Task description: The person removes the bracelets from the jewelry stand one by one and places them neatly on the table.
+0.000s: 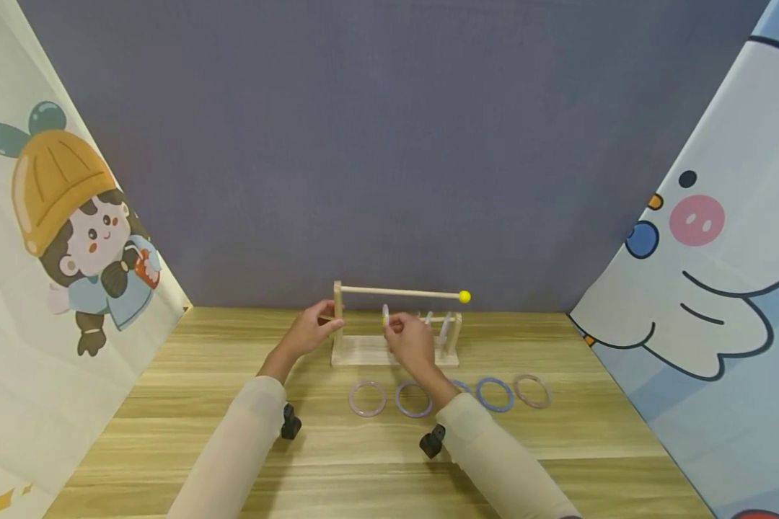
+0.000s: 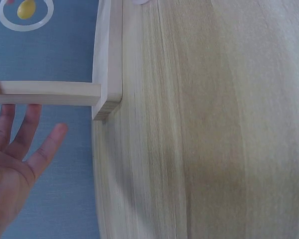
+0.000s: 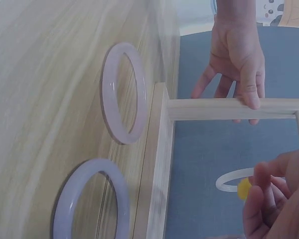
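Observation:
Between thumb and fingertips, my right hand (image 1: 412, 342) pinches a white bangle (image 3: 221, 183). In the left wrist view, a yellow ball (image 2: 26, 9) shows inside that bangle's outline; whether the bangle is around it, I cannot tell. My left hand (image 1: 308, 330) grips the left post (image 3: 209, 108) of a wooden bangle stand (image 1: 357, 351), thumb on one side and fingers on the other. The stand's upper rod (image 1: 399, 292) ends at the right in another yellow ball (image 1: 464, 296). White bangles (image 1: 445, 326) hang on the lower rod near the right post, partly behind my right hand.
In front of the stand several bangles lie flat: a pink one (image 1: 367, 398), a lavender one (image 1: 414, 400), a blue one (image 1: 495, 394) and a brownish-pink one (image 1: 532, 391). Another is partly hidden by my right arm. A dark panel (image 1: 389, 158) rises behind the wooden table (image 1: 337, 468).

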`<state>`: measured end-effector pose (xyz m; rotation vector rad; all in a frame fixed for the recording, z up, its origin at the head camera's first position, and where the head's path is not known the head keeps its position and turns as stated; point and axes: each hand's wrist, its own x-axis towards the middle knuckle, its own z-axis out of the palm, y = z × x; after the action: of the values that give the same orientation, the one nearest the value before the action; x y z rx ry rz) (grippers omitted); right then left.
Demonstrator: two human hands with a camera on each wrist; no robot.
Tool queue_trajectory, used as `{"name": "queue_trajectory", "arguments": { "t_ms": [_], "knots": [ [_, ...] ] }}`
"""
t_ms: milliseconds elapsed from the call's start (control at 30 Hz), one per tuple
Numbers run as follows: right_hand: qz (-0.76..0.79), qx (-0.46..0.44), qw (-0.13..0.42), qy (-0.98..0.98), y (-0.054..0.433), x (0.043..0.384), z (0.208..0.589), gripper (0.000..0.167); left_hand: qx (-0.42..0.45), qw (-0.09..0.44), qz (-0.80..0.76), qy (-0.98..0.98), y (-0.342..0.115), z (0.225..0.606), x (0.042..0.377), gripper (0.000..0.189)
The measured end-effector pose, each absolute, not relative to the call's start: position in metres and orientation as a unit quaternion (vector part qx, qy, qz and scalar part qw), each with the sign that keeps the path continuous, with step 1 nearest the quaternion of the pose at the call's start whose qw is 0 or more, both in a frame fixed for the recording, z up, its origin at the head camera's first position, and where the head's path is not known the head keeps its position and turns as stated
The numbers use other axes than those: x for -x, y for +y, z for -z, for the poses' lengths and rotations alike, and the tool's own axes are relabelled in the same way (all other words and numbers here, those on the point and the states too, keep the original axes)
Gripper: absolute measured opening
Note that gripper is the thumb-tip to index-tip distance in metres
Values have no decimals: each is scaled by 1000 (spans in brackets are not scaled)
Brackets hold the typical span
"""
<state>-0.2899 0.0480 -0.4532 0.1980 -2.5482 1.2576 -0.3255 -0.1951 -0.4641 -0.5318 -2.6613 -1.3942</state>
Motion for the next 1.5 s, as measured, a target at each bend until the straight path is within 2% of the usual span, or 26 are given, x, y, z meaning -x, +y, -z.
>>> {"name": "queue_trajectory", "arguments": {
  "t_ms": [400, 600, 833, 1100, 1300, 1500],
  "knots": [
    [-439, -88, 132, -884, 41, 287, 452, 15, 162, 34, 463, -871, -193, 465, 325, 36],
    [-420, -115, 134, -890, 44, 287, 455, 16, 159, 30, 466, -870, -193, 464, 325, 42],
    [-419, -211, 135, -873, 47, 282, 456, 15, 160, 35, 467, -869, -194, 466, 325, 42],
    [-392, -301, 109, -863, 54, 275, 457, 13, 156, 37, 470, -868, -193, 467, 325, 38],
    [-360, -376, 114, -846, 61, 269, 459, 11, 155, 37, 471, -868, -193, 466, 326, 35],
    [-338, -428, 90, -833, 67, 258, 462, 13, 154, 37, 469, -869, -193, 467, 327, 37]
  ]
}}
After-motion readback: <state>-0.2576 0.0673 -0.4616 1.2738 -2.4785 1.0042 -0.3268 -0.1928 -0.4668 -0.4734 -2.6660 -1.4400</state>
